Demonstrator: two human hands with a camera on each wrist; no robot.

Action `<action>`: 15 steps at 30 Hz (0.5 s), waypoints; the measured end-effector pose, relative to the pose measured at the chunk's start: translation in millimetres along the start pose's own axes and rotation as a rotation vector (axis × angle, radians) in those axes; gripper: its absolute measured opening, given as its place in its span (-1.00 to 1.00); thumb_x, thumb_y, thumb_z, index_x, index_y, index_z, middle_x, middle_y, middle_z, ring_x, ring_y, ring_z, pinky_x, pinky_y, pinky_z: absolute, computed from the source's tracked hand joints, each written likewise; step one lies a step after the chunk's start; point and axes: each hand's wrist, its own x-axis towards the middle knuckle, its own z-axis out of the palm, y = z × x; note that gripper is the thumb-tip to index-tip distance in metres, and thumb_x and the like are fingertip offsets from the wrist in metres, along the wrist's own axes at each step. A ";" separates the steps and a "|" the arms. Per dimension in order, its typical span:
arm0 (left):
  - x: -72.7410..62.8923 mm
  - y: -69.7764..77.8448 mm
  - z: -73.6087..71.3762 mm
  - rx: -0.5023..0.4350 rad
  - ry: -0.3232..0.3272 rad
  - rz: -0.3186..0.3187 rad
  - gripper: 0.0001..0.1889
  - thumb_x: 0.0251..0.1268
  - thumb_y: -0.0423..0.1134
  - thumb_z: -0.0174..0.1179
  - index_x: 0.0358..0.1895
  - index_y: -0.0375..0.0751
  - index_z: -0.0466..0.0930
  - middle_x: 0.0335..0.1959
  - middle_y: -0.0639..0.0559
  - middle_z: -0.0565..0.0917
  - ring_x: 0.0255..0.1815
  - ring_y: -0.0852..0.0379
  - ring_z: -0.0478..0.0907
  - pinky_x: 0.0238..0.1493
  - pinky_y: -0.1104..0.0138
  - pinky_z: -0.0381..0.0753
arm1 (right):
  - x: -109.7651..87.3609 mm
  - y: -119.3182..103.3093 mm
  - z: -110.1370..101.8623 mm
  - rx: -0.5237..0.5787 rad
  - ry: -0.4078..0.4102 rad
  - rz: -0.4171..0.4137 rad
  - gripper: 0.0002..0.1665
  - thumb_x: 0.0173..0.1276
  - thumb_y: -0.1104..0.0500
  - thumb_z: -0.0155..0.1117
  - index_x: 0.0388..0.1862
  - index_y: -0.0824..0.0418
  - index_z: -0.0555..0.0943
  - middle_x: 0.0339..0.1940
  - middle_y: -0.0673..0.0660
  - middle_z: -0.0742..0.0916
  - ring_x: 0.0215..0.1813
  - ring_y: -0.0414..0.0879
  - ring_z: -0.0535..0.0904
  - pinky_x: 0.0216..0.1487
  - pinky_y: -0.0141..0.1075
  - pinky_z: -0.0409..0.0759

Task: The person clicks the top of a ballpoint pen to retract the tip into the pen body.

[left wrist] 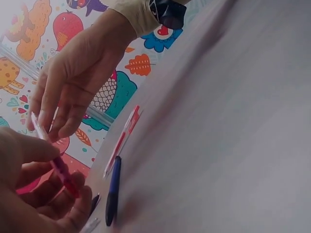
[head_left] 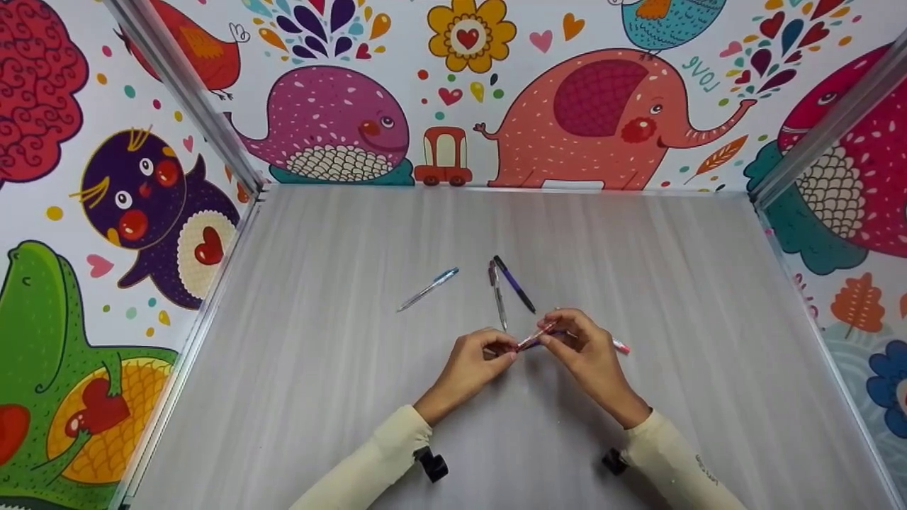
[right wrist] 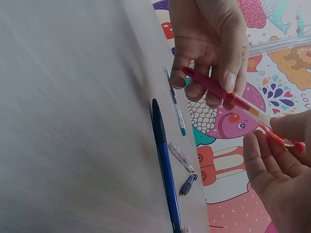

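Note:
A red pen point(right wrist: 221, 92) with a clear barrel is held in the air between both hands. My left hand point(head_left: 471, 365) pinches its red grip end between thumb and fingers. At the other end, my right hand point(head_left: 588, 361) pinches the clear barrel near the red clip point(right wrist: 277, 138). Just below the hands a blue pen point(right wrist: 166, 170) lies on the table. Another pen, clear with red ends point(left wrist: 121, 141), lies beside it, partly hidden by the right hand in the head view.
Beyond the hands lie a clear pen with a dark top point(head_left: 498, 296) and a dark blue pen point(head_left: 515, 285). A clear pen with a teal end point(head_left: 429, 289) lies farther left on the grey table point(head_left: 319, 411). Cartoon-printed panels point(head_left: 453, 92) stand around the table.

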 end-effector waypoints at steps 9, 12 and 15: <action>-4.9 -10.1 -15.1 0.042 0.027 0.096 -0.86 0.50 -0.44 0.42 -0.01 -0.18 0.85 -0.08 0.01 0.79 -0.14 0.23 0.68 -0.02 0.20 0.79 | -0.9 6.0 1.2 -0.068 -0.034 0.040 -0.71 0.44 0.45 0.49 0.06 0.20 0.76 -0.01 0.16 0.84 -0.01 0.07 0.81 0.02 -0.36 0.74; -6.8 -12.9 -19.4 0.041 0.055 0.134 -0.85 0.47 -0.46 0.43 -0.03 -0.18 0.86 -0.09 0.02 0.79 -0.12 0.19 0.69 0.00 0.22 0.80 | -0.6 7.4 1.9 -0.075 -0.051 0.051 -0.71 0.44 0.44 0.50 0.04 0.17 0.78 -0.03 0.11 0.85 -0.01 0.07 0.80 0.05 -0.36 0.74; -7.5 -15.2 -23.1 0.040 0.071 0.158 -0.85 0.45 -0.48 0.44 -0.04 -0.21 0.86 -0.08 0.01 0.79 -0.08 0.16 0.71 0.02 0.26 0.80 | 0.4 10.6 3.2 -0.066 -0.065 0.042 -0.71 0.43 0.45 0.51 0.04 0.19 0.78 -0.04 0.13 0.84 -0.01 0.05 0.80 0.08 -0.36 0.74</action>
